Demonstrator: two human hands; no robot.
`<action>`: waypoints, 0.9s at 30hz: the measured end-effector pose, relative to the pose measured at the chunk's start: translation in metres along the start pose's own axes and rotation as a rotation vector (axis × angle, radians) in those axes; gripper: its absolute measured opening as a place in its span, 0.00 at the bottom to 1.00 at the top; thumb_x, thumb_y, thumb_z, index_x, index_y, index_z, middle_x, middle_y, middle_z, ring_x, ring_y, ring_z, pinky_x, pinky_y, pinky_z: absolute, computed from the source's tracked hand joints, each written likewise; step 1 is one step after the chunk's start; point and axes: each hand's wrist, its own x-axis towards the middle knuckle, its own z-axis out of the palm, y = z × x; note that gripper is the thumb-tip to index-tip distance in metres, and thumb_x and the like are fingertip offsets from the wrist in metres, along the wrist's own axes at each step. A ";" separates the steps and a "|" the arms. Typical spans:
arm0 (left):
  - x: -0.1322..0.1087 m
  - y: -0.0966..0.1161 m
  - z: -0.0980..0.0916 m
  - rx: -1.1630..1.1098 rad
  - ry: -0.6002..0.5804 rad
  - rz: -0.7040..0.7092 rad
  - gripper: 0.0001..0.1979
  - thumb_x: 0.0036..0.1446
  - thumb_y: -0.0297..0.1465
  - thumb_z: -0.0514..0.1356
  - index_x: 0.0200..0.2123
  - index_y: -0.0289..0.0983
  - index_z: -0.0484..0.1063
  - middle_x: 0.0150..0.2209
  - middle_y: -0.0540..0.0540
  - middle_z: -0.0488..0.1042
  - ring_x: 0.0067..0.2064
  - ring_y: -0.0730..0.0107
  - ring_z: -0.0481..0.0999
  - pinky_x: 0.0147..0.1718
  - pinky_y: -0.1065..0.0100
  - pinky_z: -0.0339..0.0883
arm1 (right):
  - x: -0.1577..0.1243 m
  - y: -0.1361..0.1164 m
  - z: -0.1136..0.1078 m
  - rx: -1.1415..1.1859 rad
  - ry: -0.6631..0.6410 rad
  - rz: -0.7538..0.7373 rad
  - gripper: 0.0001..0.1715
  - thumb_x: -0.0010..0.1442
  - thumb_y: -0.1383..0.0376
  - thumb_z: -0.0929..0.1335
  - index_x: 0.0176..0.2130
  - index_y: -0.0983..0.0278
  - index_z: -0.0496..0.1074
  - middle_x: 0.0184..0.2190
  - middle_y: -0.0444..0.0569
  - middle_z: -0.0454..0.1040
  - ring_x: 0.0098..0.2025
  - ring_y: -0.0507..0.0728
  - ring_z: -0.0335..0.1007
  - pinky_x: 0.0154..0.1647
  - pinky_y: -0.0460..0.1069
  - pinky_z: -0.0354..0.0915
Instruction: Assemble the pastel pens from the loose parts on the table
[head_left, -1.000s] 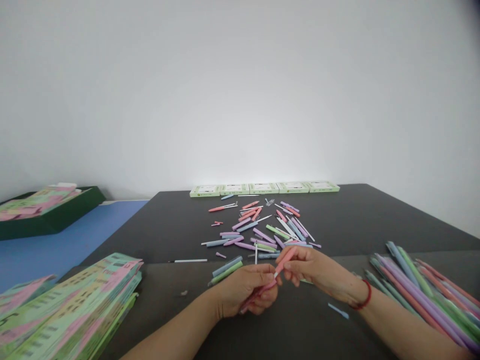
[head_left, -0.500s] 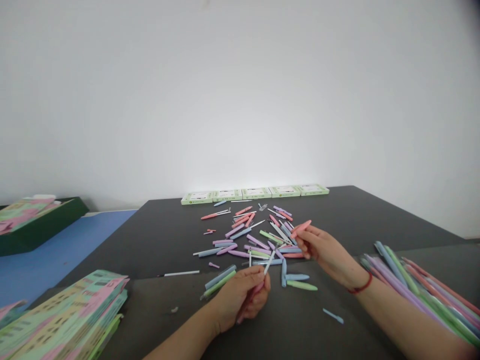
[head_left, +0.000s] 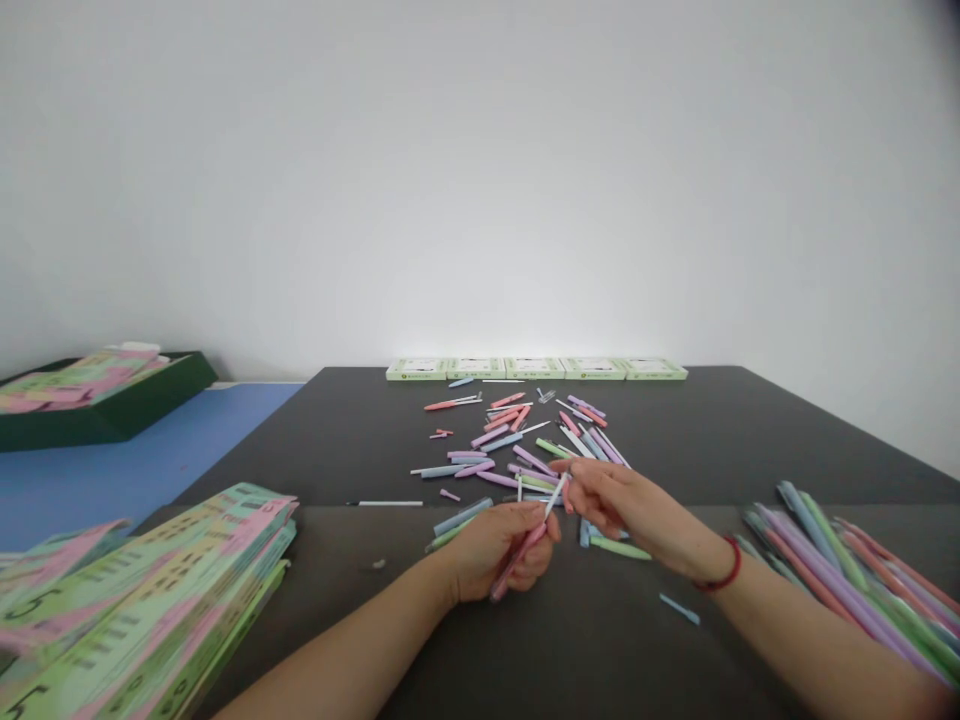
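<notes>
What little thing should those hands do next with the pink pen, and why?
Perhaps the right hand could gently draw out the white refill: the refill sticks out of the pink barrel, the left hand grips that barrel, and the right hand is close by the refill's exposed end.

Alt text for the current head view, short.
A left hand holds a pink pen barrel with a white refill sticking out, a right hand at the refill's upper end. Beyond, loose pastel pen parts and five flat boxes lie on a dark table; printed cards lie left, pen-like pieces right.
</notes>
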 end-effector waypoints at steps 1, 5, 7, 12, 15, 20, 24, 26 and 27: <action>0.000 0.001 0.001 0.008 -0.005 -0.017 0.13 0.62 0.39 0.48 0.31 0.37 0.62 0.17 0.56 0.54 0.16 0.79 0.48 0.13 0.77 0.42 | -0.002 0.000 0.007 0.116 -0.044 0.013 0.21 0.62 0.50 0.61 0.41 0.64 0.70 0.21 0.39 0.63 0.18 0.47 0.50 0.17 0.44 0.46; -0.001 0.005 0.002 0.076 -0.010 -0.105 0.09 0.57 0.37 0.51 0.30 0.37 0.61 0.17 0.56 0.57 0.15 0.79 0.51 0.13 0.78 0.45 | -0.006 0.019 0.027 0.286 -0.072 0.046 0.22 0.58 0.48 0.66 0.30 0.65 0.70 0.19 0.39 0.61 0.18 0.46 0.50 0.15 0.42 0.47; -0.002 0.009 0.001 0.139 0.009 -0.142 0.07 0.51 0.32 0.56 0.33 0.38 0.61 0.19 0.55 0.61 0.16 0.79 0.55 0.13 0.79 0.49 | -0.007 0.032 0.030 0.341 -0.028 0.057 0.23 0.56 0.49 0.68 0.27 0.66 0.69 0.20 0.40 0.63 0.19 0.46 0.53 0.16 0.42 0.50; -0.009 0.020 0.001 0.454 0.087 -0.192 0.12 0.52 0.35 0.60 0.35 0.38 0.58 0.29 0.47 0.74 0.21 0.71 0.71 0.15 0.73 0.63 | -0.010 0.048 0.025 0.494 0.069 0.099 0.20 0.54 0.50 0.70 0.34 0.65 0.73 0.28 0.47 0.72 0.28 0.51 0.67 0.24 0.43 0.63; -0.016 0.028 0.003 0.942 0.217 -0.175 0.09 0.56 0.37 0.55 0.35 0.37 0.62 0.32 0.45 0.75 0.22 0.68 0.74 0.18 0.70 0.64 | -0.008 0.046 0.018 0.408 0.151 0.011 0.21 0.56 0.49 0.67 0.35 0.64 0.72 0.32 0.49 0.73 0.29 0.52 0.69 0.24 0.44 0.64; -0.029 0.038 0.011 1.359 0.402 -0.027 0.03 0.51 0.28 0.58 0.29 0.37 0.72 0.35 0.43 0.72 0.36 0.60 0.73 0.33 0.65 0.62 | -0.003 0.045 0.013 0.154 0.226 -0.102 0.25 0.60 0.46 0.61 0.34 0.64 0.70 0.29 0.48 0.72 0.25 0.51 0.65 0.20 0.44 0.61; -0.034 0.042 0.020 1.522 0.410 0.000 0.08 0.49 0.21 0.55 0.29 0.37 0.72 0.34 0.44 0.72 0.35 0.61 0.71 0.33 0.65 0.57 | -0.004 0.047 0.023 0.022 0.199 -0.126 0.23 0.61 0.48 0.61 0.32 0.64 0.69 0.25 0.45 0.70 0.20 0.50 0.61 0.17 0.45 0.56; -0.036 0.044 0.022 1.567 0.419 0.002 0.07 0.51 0.22 0.55 0.31 0.38 0.70 0.33 0.45 0.72 0.34 0.61 0.71 0.31 0.66 0.55 | -0.007 0.047 0.028 -0.050 0.177 -0.146 0.19 0.62 0.52 0.62 0.33 0.64 0.71 0.24 0.44 0.70 0.20 0.51 0.61 0.19 0.45 0.56; -0.036 0.045 0.023 1.585 0.429 0.004 0.05 0.52 0.24 0.56 0.32 0.38 0.69 0.32 0.46 0.72 0.33 0.61 0.71 0.31 0.66 0.54 | -0.008 0.047 0.029 -0.090 0.168 -0.163 0.16 0.61 0.54 0.63 0.34 0.63 0.71 0.24 0.44 0.71 0.22 0.51 0.61 0.21 0.46 0.57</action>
